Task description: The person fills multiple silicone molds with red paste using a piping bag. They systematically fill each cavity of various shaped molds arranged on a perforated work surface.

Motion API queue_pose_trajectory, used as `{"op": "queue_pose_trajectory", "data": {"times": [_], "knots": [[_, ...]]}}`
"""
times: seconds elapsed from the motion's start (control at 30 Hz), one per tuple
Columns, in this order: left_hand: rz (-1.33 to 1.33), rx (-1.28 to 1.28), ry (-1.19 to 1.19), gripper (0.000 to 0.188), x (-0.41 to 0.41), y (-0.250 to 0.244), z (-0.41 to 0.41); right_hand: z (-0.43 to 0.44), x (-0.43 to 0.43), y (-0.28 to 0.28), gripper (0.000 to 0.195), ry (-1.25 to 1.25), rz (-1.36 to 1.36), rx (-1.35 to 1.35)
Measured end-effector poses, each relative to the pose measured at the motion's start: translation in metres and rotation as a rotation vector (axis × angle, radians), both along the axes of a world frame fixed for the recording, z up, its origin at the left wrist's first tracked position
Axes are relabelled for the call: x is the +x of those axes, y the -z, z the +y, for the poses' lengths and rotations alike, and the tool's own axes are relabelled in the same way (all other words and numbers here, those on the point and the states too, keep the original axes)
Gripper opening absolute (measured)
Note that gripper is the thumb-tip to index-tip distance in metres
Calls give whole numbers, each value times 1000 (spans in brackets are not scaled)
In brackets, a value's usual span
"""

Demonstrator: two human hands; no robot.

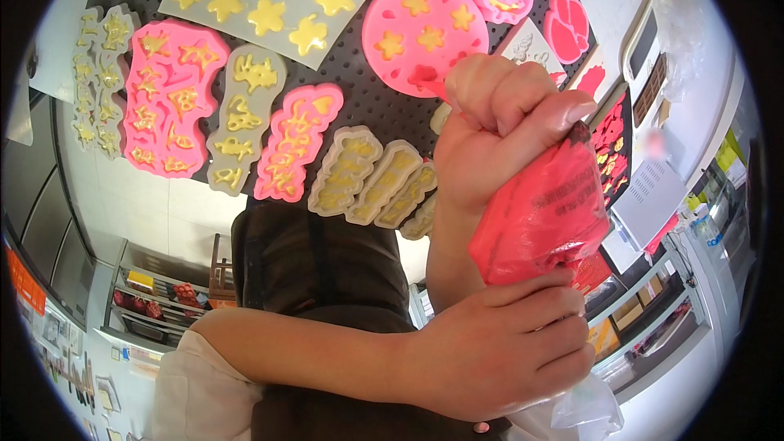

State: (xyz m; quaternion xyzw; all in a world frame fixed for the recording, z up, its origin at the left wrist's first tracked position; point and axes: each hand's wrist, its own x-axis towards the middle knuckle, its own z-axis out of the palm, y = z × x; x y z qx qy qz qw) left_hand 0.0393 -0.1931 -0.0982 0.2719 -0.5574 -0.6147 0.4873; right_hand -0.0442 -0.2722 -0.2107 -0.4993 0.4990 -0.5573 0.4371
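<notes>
A piping bag (542, 214) filled with red, with writing on its plastic, is held in both hands. My right hand (502, 122) is closed round its front part; the narrow red tip points left over the lower edge of a round pink silicone mould (392, 12). That mould has yellow-filled flower cavities and a red-filled one near the tip. Below, my left hand (514, 349) grips the bag's rear end, and clear plastic hangs beneath it. The fingertips of my left hand are partly hidden. Left of the round mould lies a translucent sheet (288, 6) of yellow flower shapes.
The black perforated board (349, 98) also bears a large pink mould (174, 128), a grey mould (245, 116), a narrow pink mould (300, 141) and several pale moulds (346, 171), with yellow in their cavities. Pink moulds (566, 24) lie at upper right. Shelves (153, 294) stand lower left.
</notes>
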Motion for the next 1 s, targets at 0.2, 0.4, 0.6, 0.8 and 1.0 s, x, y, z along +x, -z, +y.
{"op": "queue_pose_trajectory", "data": {"times": [0.2, 0.4, 0.6, 0.8, 1.0], "knots": [[-1, -1, 10, 36, -2, -1, 1, 2, 2, 1, 50, 75, -90, -6], [-24, 4, -21, 34, -4, 0, 3, 1, -5, 3, 53, 31, -9, -19], [47, 28, 5, 37, -6, -1, 4, 4, -5, 0, 57, 106, -81, 75], [37, 23, -60, 43, -5, -6, 1, -24, -9, -3, 61, 10, -280, 49], [190, 78, -99, 41, 1, -5, -8, -32, -5, 2, 66, -27, -97, 72]]}}
